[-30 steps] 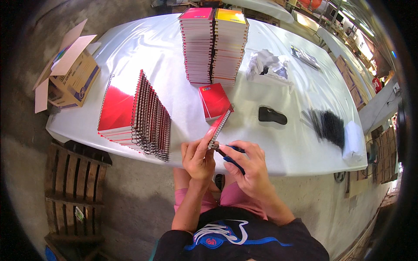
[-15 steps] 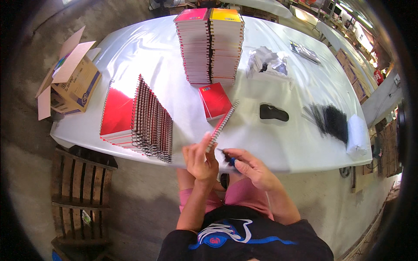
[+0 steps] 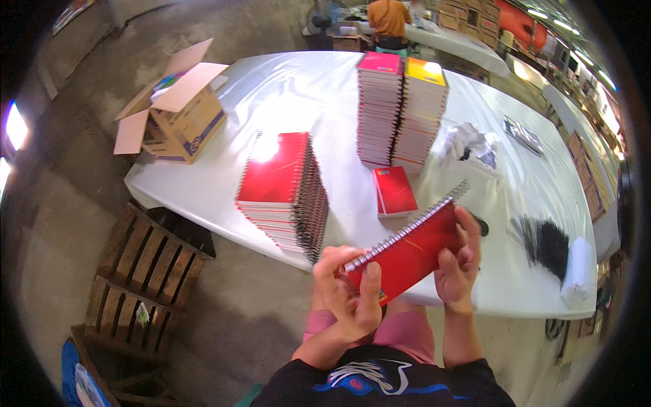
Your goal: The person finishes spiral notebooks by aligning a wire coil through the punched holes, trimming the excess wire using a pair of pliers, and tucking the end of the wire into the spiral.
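A red spiral notebook [image 3: 417, 247] hangs tilted above the table's near edge, held between my two hands. My left hand [image 3: 349, 298] grips its lower left end, thumb on the cover, close to the silver wire coil. My right hand [image 3: 460, 271] is closed on the opposite end, fingers behind and thumb in front. The coil runs along the upper edge, its loose end sticking out past the far corner. Beyond it lies a small pile of red-covered pads [image 3: 395, 192]. To the left stands a stack of red spiral notebooks [image 3: 274, 169].
Two tall notebook stacks, pink-topped [image 3: 378, 112] and yellow-topped [image 3: 424, 122], rise at the back. Crumpled paper [image 3: 471, 146], black coils [image 3: 548, 247] and a white roll [image 3: 578, 278] lie right. An open cardboard box [image 3: 180, 129] sits left, a wooden slatted rack [image 3: 142, 264] below it.
The notebook has turned from edge-on to cover-facing. My right hand, earlier holding a small dark-and-blue tool, now grips the notebook; the tool no longer shows. The view has swung left.
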Motion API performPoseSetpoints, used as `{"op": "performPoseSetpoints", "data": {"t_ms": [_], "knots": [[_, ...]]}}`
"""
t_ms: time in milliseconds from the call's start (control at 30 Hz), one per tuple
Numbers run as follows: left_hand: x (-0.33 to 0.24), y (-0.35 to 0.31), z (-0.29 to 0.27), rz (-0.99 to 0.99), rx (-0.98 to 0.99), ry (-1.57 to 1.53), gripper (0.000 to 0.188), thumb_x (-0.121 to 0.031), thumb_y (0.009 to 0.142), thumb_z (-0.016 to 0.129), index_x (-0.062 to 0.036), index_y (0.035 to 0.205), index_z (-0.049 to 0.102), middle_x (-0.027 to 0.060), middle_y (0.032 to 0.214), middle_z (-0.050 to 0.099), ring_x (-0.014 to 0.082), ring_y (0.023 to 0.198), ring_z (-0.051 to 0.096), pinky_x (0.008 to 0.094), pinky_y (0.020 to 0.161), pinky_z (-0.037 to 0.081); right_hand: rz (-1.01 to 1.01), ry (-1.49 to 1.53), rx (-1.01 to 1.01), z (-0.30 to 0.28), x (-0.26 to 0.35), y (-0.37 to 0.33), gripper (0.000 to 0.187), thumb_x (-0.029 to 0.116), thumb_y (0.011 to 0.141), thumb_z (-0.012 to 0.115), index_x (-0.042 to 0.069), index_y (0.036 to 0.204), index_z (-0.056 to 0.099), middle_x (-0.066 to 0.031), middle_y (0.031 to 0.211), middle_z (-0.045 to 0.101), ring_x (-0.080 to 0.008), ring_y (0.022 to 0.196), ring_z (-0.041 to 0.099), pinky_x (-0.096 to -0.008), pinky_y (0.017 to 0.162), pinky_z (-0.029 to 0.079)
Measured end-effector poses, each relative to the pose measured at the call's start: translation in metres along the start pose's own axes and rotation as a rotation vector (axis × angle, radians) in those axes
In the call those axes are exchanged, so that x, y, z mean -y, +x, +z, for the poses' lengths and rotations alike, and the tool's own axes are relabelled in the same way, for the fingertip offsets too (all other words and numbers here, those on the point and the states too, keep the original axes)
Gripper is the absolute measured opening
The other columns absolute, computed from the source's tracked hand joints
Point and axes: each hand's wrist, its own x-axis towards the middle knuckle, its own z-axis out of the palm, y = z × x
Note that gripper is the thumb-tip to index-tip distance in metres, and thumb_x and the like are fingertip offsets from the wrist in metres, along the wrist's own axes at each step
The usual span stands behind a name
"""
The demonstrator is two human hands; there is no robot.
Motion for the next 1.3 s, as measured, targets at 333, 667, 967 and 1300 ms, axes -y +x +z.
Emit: {"op": "performPoseSetpoints", "data": {"t_ms": [333, 667, 967, 1300], "knots": [[0.011, 0.093, -0.084, 0.075, -0.325, 0.395, 0.043, -0.026, 0.096, 0.047, 0.0020, 0.128, 0.045, 0.0143, 0.128, 0.048, 0.0202, 0.115, 0.045, 0.0349, 0.098, 0.033, 0.103, -0.089, 0.252, 0.133, -0.048, 0.175, 0.040, 0.016, 0.074, 0.078, 0.002, 0.108, 0.063, -0.0075, 0.088, 0.063, -0.0110, 0.073, 0.059, -0.0227, 0.059, 0.048], [0.064, 0.105, -0.083, -0.108, -0.416, -0.040, 0.069, -0.055, 0.097, 0.029, 0.0030, 0.130, 0.044, 0.0177, 0.121, 0.056, 0.0232, 0.109, 0.054, 0.0343, 0.096, 0.040, 0.301, -0.157, 0.411, 0.149, -0.118, 0.179, 0.034, 0.030, 0.097, 0.049, 0.003, 0.113, 0.061, -0.0060, 0.100, 0.063, -0.0096, 0.088, 0.057, -0.0224, 0.081, 0.045], [0.068, 0.113, -0.077, -0.167, -0.389, 0.203, 0.074, -0.058, 0.096, 0.027, 0.0059, 0.123, 0.052, 0.0172, 0.113, 0.060, 0.0204, 0.101, 0.058, 0.0329, 0.089, 0.045, 0.217, -0.083, 0.164, 0.155, -0.128, 0.163, 0.043, 0.036, 0.096, 0.047, -0.002, 0.103, 0.065, -0.0128, 0.093, 0.067, -0.0195, 0.091, 0.062, -0.0291, 0.085, 0.046], [-0.020, 0.079, -0.068, 0.478, -0.661, 0.031, 0.069, -0.058, 0.096, 0.019, -0.0012, 0.128, 0.042, 0.0183, 0.132, 0.047, 0.0299, 0.124, 0.043, 0.0439, 0.098, 0.039, 0.567, -1.393, 0.126, -0.087, -0.171, 0.107, 0.093, 0.059, 0.064, 0.073, 0.008, 0.134, 0.041, -0.0194, 0.125, 0.054, -0.0321, 0.121, 0.048, -0.0401, 0.098, 0.042]]}}
